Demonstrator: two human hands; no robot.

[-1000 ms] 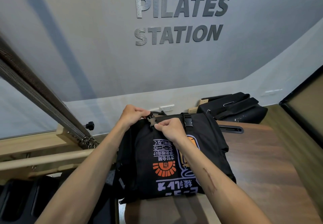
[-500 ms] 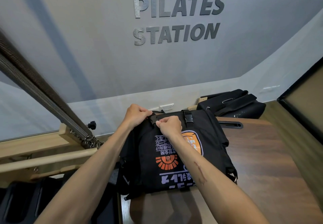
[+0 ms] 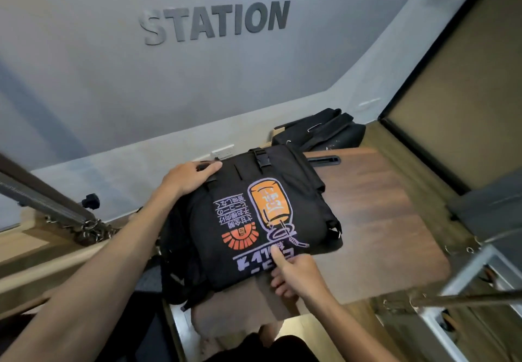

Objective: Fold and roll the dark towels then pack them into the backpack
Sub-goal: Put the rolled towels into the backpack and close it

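Observation:
A black backpack (image 3: 308,192) with an orange, white and purple print lies flat on the brown wooden table (image 3: 381,220). Its top flap is closed, with a black buckle (image 3: 261,155) at the far edge. My left hand (image 3: 187,178) rests on its far left corner, fingers laid fairly straight over a strap. My right hand (image 3: 296,272) grips the bag's near edge, thumb on the print and fingers curled below. No dark towel is in view.
A second black bag (image 3: 322,132) lies behind the table against the grey wall. Metal springs and a wooden frame (image 3: 50,206) run along the left. A metal bar and hooks (image 3: 466,271) stand at the right, near the table's corner.
Both hands have let go of the left buckle at the top. My right hand moved to the bag's near edge, and my left hand flattened onto the far left corner. The view tilted down.

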